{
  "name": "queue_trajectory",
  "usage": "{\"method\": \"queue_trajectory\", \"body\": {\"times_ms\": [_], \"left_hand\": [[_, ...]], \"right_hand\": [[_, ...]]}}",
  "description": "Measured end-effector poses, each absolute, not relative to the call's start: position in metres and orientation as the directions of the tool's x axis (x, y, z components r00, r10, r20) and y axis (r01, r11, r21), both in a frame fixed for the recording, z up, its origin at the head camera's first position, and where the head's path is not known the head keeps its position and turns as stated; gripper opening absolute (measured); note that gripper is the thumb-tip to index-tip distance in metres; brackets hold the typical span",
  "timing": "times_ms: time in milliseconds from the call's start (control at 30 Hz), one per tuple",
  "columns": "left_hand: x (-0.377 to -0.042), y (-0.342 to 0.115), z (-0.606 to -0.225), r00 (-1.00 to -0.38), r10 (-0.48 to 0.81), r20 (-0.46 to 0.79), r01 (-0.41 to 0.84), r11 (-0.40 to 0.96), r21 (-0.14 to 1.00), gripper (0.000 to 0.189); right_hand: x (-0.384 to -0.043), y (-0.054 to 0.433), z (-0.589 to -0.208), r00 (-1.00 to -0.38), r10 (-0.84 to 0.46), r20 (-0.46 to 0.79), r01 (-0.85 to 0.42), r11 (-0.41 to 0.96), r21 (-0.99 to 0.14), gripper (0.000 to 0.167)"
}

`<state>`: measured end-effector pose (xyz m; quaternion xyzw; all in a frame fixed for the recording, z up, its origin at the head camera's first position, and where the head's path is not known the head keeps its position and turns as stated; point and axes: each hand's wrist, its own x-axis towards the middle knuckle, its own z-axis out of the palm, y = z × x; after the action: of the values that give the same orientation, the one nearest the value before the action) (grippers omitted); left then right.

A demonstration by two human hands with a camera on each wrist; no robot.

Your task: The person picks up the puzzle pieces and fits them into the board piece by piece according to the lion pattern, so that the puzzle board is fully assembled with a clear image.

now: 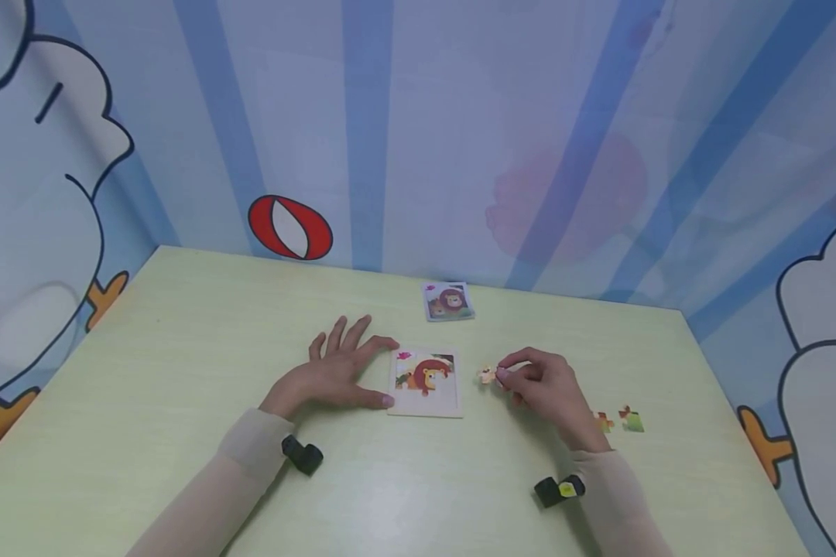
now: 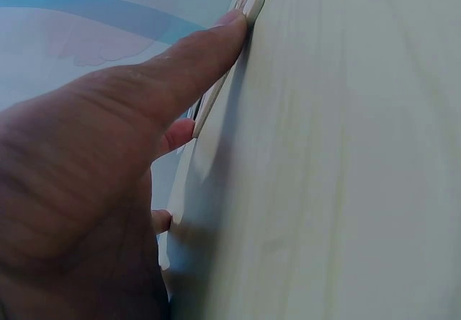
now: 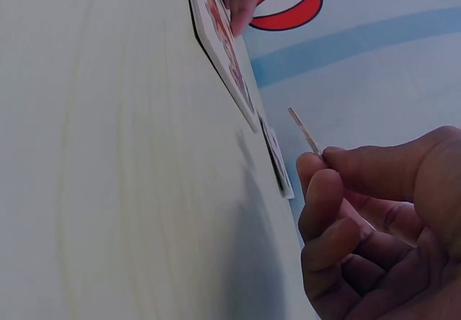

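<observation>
A square puzzle tray (image 1: 426, 404) lies on the table, with several lion-picture pieces fitted in its upper part and bare white below. My left hand (image 1: 337, 377) is spread at its left side, thumb and index fingertip touching the tray's edge; the other fingers are straight. To the right of the tray my right hand (image 1: 545, 384) pinches a puzzle piece (image 1: 486, 375) between thumb and index finger. The right wrist view shows that piece (image 3: 305, 130) edge-on, raised above the table.
Two loose puzzle pieces, one orange and green (image 1: 604, 422) and one mostly green (image 1: 631, 418), lie right of the right forearm. A lion picture card (image 1: 449, 302) lies behind the tray. A printed cloth backdrop (image 1: 432, 155) rises at the table's back edge.
</observation>
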<state>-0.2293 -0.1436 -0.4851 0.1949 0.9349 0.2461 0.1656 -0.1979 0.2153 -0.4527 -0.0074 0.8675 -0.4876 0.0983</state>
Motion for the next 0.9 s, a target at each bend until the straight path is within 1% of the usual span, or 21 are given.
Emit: {"method": "queue_trajectory", "body": {"times_ms": [233, 367, 533, 900], "left_hand": [[-0.229, -0.145, -0.486, -0.870, 0.446, -0.210, 0.282, 0.799, 0.530, 0.094], [-0.229, -0.145, -0.485, -0.868, 0.451, -0.207, 0.289, 0.798, 0.529, 0.094], [-0.229, -0.144, -0.485, -0.866, 0.453, -0.213, 0.286, 0.797, 0.532, 0.094], [-0.228, -0.144, -0.485, -0.868, 0.453, -0.204, 0.288, 0.793, 0.537, 0.092]], "right_hand": [[-0.200, 0.199, -0.454, -0.975, -0.166, -0.150, 0.051, 0.487, -0.872, 0.022], [-0.202, 0.190, -0.454, -0.971, -0.175, -0.161, 0.061, 0.469, -0.881, 0.022], [-0.205, 0.179, -0.457, -0.966, -0.186, -0.180, 0.076, 0.462, -0.884, 0.021], [-0.212, 0.161, -0.467, -0.961, -0.221, -0.167, 0.042, 0.478, -0.877, 0.016]]}}
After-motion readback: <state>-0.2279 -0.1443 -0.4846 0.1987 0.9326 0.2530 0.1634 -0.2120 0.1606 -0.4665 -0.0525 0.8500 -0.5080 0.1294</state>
